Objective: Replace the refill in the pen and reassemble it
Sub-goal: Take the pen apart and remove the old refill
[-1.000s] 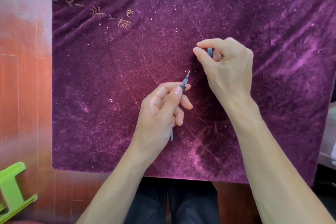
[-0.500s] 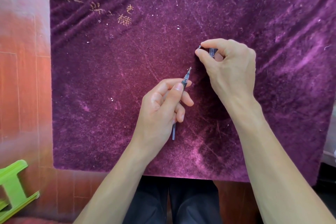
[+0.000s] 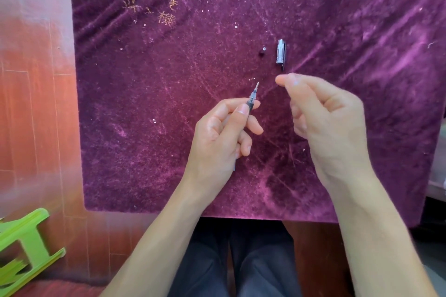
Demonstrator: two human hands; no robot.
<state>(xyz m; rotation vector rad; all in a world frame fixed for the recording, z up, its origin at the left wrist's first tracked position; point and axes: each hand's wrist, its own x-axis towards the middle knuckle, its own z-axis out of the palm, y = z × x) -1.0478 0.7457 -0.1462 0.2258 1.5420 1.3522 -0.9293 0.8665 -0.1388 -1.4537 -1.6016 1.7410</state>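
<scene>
- The left hand [image 3: 217, 137] pinches the pen [image 3: 252, 96], tip pointing away, over the purple velvet cloth [image 3: 144, 103].
- The right hand [image 3: 323, 123] hovers loosely curled, empty, just beside the pen.
- The pen cap [image 3: 281, 53] and a small dark piece [image 3: 263, 51] lie beyond the pen.
- Gold embroidered characters [image 3: 166, 18], unreadable, sit far left of the cap.

pen [image 3: 252, 95]: my left hand [image 3: 218, 138] covers most of the barrel; only the tip end and a blurred sliver below the palm show.
right hand [image 3: 324, 125]: blurred, fingers loosely curled; I hold nothing that shows.
small dark piece [image 3: 262, 51]: too small to tell what it is.
cloth [image 3: 149, 108]: cut off at the top and right edges.
gold marks [image 3: 166, 18]: too blurred to read.
green stool [image 3: 26, 243]: blurred, cut off at the left edge.
</scene>
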